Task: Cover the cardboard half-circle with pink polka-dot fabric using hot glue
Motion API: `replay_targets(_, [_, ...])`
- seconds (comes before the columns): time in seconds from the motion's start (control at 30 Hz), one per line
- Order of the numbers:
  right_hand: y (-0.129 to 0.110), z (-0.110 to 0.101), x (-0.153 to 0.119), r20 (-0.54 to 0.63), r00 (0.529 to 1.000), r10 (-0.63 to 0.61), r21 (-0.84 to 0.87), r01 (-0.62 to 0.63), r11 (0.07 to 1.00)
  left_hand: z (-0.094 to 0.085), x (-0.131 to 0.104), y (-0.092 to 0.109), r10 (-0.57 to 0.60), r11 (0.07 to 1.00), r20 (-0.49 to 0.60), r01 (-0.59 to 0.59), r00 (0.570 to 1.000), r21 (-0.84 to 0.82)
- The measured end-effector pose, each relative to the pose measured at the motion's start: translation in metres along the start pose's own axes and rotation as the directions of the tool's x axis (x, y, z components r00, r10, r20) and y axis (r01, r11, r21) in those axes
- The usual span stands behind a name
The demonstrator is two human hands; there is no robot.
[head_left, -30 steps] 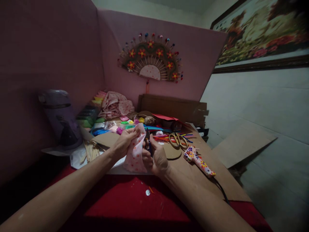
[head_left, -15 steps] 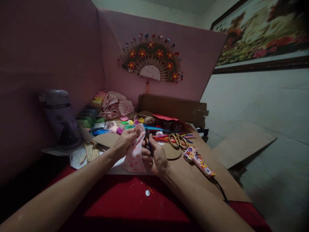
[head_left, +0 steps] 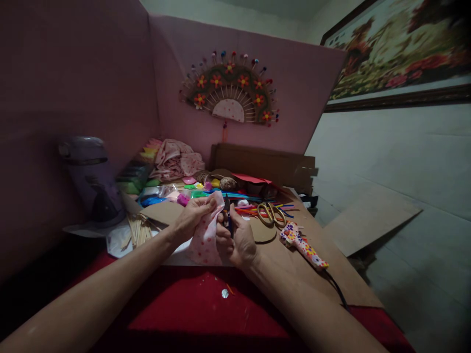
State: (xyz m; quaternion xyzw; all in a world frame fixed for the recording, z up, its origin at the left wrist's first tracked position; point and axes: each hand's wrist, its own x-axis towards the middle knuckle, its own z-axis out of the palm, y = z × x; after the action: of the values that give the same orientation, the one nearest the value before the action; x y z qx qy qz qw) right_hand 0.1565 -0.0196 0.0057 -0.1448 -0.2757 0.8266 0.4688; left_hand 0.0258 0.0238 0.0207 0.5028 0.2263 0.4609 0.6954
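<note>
- In the head view, taking clock places from my two hands, I have the most room at six o'clock, where the red tablecloth (head_left: 176, 304) bears a small silver disc (head_left: 224, 293) and some scraps.
- At twelve o'clock it is tight: coloured craft materials (head_left: 195, 189) lie close behind my fingers, and further back stands the pink panel (head_left: 294, 88) with a decorated fan (head_left: 228, 110).
- Towards three o'clock are gold-handled scissors (head_left: 271, 214) and a flowered glue gun (head_left: 303, 245); the slanting edge of the cardboard sheet (head_left: 338, 279) runs down to four o'clock.
- My left hand (head_left: 193, 215) is narrow, thumb against fingers, and pinches the pink dotted cloth (head_left: 206, 245) near its top; it hangs between my hands.
- My right hand (head_left: 239, 240) is curled around the dark cutting tool (head_left: 227, 206), tip upward, just beside the cloth. Whether they touch, I cannot tell.
- At ten o'clock the purple bottle (head_left: 93, 181) carries a dark figure, too dim for reading any label.
</note>
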Motion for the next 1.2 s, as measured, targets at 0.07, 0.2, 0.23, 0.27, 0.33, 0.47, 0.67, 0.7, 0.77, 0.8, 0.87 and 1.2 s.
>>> replay_targets(0.07, [0.000,0.001,0.000,-0.011,1.000,-0.010,-0.002,0.010,1.000,0.001,0.000,0.000,0.004,1.000,-0.007,-0.004,1.000,-0.001])
replay_targets(0.2, [0.001,0.001,0.002,-0.038,0.999,-0.027,-0.009,0.026,1.000,0.003,-0.001,0.000,-0.007,1.000,-0.009,0.007,1.000,-0.005])
replay_targets(0.23, [0.002,0.000,0.002,-0.042,0.999,-0.030,-0.010,0.029,1.000,0.003,-0.001,0.000,-0.010,1.000,-0.008,0.009,1.000,-0.003])
replay_targets(0.27, [0.002,0.000,0.002,-0.044,0.999,-0.028,-0.010,0.027,1.000,0.003,-0.001,0.000,-0.010,1.000,-0.008,0.010,1.000,-0.002])
replay_targets(0.33, [0.001,-0.001,0.002,-0.033,0.999,-0.019,-0.011,0.018,1.000,0.002,-0.001,0.000,-0.009,1.000,-0.014,0.009,1.000,0.003])
replay_targets(0.47, [-0.001,0.000,0.001,0.013,1.000,-0.012,-0.003,0.012,1.000,-0.003,0.001,-0.003,0.001,0.999,-0.033,0.000,0.999,0.044])
replay_targets(0.67, [-0.002,0.002,0.001,0.060,0.998,-0.026,-0.006,0.027,1.000,-0.011,0.003,-0.005,-0.012,0.992,0.009,0.010,1.000,0.127])
replay_targets(0.7, [-0.002,0.001,0.001,0.068,0.997,-0.031,-0.004,0.032,0.999,-0.011,0.003,-0.005,-0.019,0.991,0.016,0.016,1.000,0.130])
replay_targets(0.77, [-0.002,0.001,0.001,0.073,0.996,-0.048,0.002,0.048,0.999,-0.010,0.003,-0.004,-0.029,0.992,0.032,0.025,0.999,0.125])
replay_targets(0.8, [-0.001,0.001,0.001,0.070,0.996,-0.058,0.004,0.058,0.998,-0.009,0.002,-0.004,-0.033,0.993,0.040,0.028,0.999,0.118])
replay_targets(0.87, [-0.001,0.002,0.001,0.059,0.996,-0.072,0.006,0.072,0.997,-0.008,0.001,-0.004,-0.036,0.995,0.055,0.031,0.998,0.100])
replay_targets(1.2, [-0.001,0.003,0.001,0.023,0.997,-0.078,0.000,0.078,0.997,-0.008,0.002,-0.006,-0.025,0.994,0.038,0.020,0.999,0.108])
